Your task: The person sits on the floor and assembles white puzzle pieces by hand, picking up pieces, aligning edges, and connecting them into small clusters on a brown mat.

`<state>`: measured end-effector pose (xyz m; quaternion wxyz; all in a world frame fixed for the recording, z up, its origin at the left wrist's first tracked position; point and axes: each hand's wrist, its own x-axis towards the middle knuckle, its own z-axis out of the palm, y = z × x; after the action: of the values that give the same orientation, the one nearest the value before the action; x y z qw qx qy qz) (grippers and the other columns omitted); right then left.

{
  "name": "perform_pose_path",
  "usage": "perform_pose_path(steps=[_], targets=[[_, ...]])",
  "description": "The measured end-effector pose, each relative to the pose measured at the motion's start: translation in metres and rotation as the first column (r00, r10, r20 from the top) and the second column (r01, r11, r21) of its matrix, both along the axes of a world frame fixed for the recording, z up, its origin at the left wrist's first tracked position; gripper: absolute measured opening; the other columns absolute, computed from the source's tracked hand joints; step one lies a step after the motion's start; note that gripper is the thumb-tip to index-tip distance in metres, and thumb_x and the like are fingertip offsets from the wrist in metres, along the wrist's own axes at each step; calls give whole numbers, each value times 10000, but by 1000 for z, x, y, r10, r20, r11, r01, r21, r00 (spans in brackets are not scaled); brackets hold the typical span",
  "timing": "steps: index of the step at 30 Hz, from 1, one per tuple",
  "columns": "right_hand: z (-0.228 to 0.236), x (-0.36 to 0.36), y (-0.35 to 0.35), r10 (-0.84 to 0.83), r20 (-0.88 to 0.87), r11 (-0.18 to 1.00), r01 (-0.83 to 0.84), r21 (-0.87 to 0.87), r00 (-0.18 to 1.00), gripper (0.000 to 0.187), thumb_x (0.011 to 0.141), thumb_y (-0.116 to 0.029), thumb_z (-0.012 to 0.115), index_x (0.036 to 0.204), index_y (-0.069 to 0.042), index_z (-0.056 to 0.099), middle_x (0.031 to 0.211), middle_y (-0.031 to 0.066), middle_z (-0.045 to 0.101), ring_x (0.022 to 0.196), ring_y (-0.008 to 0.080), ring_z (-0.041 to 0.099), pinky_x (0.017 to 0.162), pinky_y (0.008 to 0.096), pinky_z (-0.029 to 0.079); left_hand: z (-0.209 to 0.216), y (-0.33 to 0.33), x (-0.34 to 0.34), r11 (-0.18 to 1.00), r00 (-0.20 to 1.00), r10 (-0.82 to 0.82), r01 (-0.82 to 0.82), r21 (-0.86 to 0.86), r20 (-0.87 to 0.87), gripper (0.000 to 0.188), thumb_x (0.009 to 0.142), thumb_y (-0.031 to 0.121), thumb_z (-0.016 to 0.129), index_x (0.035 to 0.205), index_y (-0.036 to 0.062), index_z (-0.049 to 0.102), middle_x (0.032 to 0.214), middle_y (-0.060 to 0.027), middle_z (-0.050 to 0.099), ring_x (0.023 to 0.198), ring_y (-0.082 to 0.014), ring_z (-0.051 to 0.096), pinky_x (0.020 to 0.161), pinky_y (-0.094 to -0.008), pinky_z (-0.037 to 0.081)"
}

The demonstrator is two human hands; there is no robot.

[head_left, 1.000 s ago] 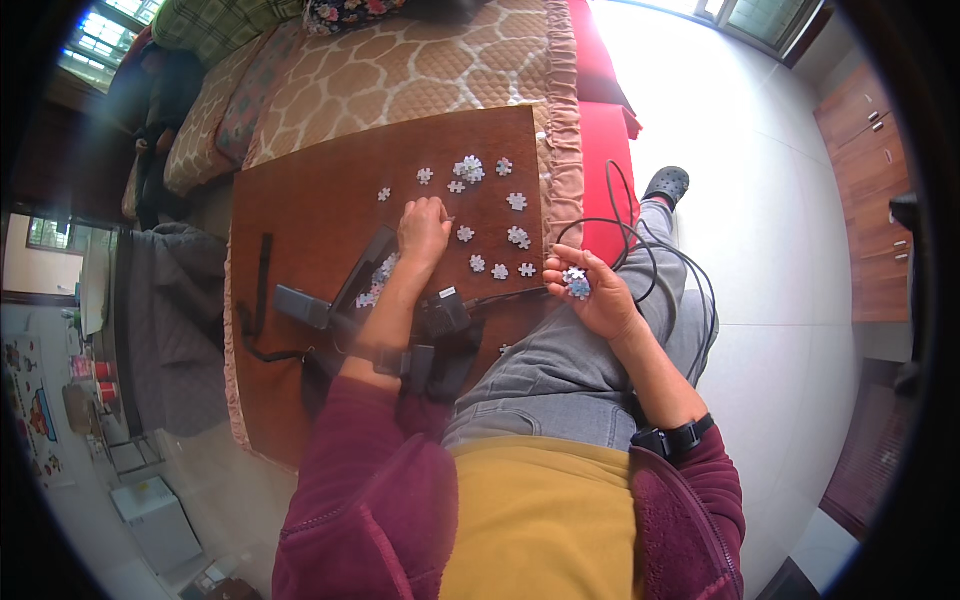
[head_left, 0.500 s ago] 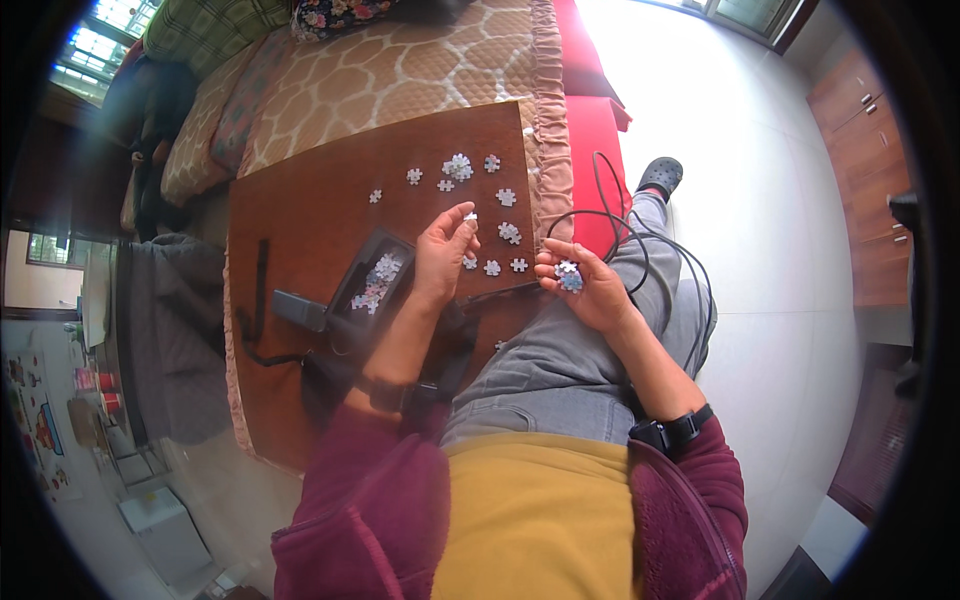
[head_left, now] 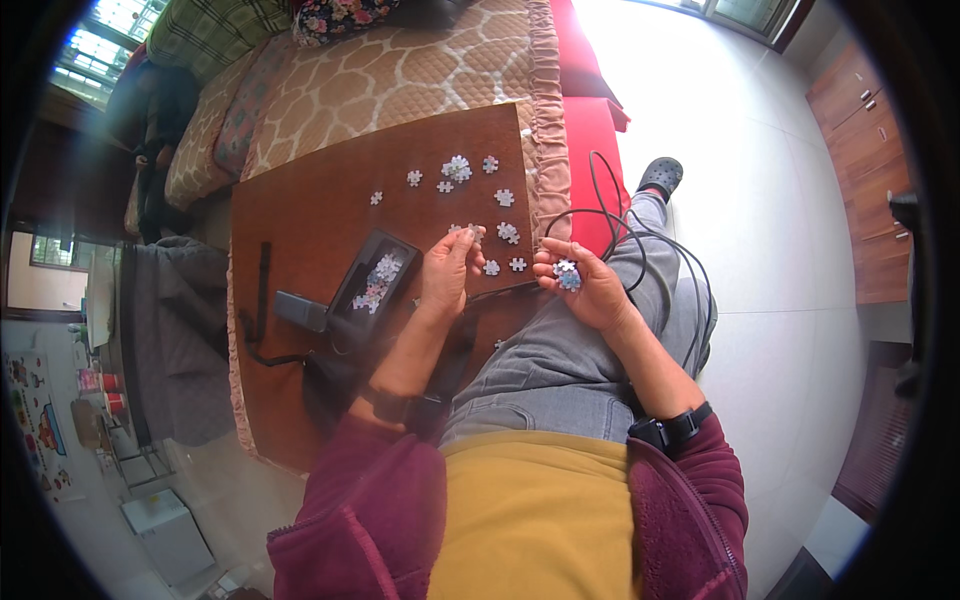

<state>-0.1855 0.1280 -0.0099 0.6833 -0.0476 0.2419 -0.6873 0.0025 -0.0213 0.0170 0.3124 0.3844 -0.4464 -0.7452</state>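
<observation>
Over the near right part of the brown board, my left hand (head_left: 447, 272) pinches a small jigsaw piece (head_left: 475, 232) between thumb and fingertips. My right hand (head_left: 598, 297) is turned palm up above my leg, its fingers curled round a little cluster of jigsaw pieces (head_left: 567, 275). Beside my left hand a dark open box (head_left: 408, 252) holds a heap of pieces (head_left: 377, 284). Several loose pieces lie on the board, among them a small pile (head_left: 456, 168), a single piece (head_left: 504, 198) and a clump (head_left: 508, 232) near the right edge.
The brown board (head_left: 300, 215) rests on a bed with a patterned quilt (head_left: 400, 75). A grey phone-like object (head_left: 299, 311) and a black strap (head_left: 264, 290) lie left of the box. Black cable (head_left: 648, 262) loops over my leg. Another person (head_left: 160, 140) is at the far left.
My left hand has shifted slightly up and away from the box, still pinching a piece. My right hand has barely moved, and its pieces are still in it.
</observation>
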Motion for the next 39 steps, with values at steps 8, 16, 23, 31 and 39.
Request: perform_pose_path(steps=[8,16,23,31,39], targets=[[7,2,0,-26,-6,999,26,39,1000,425,1005,-294,471,1271,32,530,1111,152,636,984,247,655,846,348,554,-7,6,-5,998,998,42,-39,54,-47,135,927,100,620,1039,28,592,822,-70,666,639,-125,634,522,-202,505],[4,2,0,-16,-12,999,16,29,1000,440,1003,-298,466,1292,30,516,1131,153,627,1000,249,647,862,353,546,-3,9,-7,997,999,44,-44,-55,-3,266,952,69,561,1202,-19,539,879,-105,676,644,-121,638,533,-197,518],[5,2,0,-22,-8,999,22,32,1000,432,1005,-292,465,1283,35,520,1121,159,629,995,253,651,850,351,553,-4,10,-7,992,998,24,-16,-124,57,312,986,90,501,1276,-25,510,917,-105,670,646,-103,624,541,-191,509],[5,2,0,-22,-13,999,22,31,1000,444,1007,-302,461,1290,36,515,1126,157,626,1001,250,648,857,349,553,-7,9,-6,993,995,24,-13,-119,92,330,993,91,486,1302,-25,494,959,-117,666,654,-99,621,544,-191,508],[5,1,0,-22,-10,999,22,37,1000,443,1010,-296,455,1297,36,511,1131,158,625,1003,250,649,857,349,554,-18,10,-5,990,995,9,5,-140,96,323,998,78,476,1305,-24,488,978,-117,667,650,-89,611,543,-189,501]])
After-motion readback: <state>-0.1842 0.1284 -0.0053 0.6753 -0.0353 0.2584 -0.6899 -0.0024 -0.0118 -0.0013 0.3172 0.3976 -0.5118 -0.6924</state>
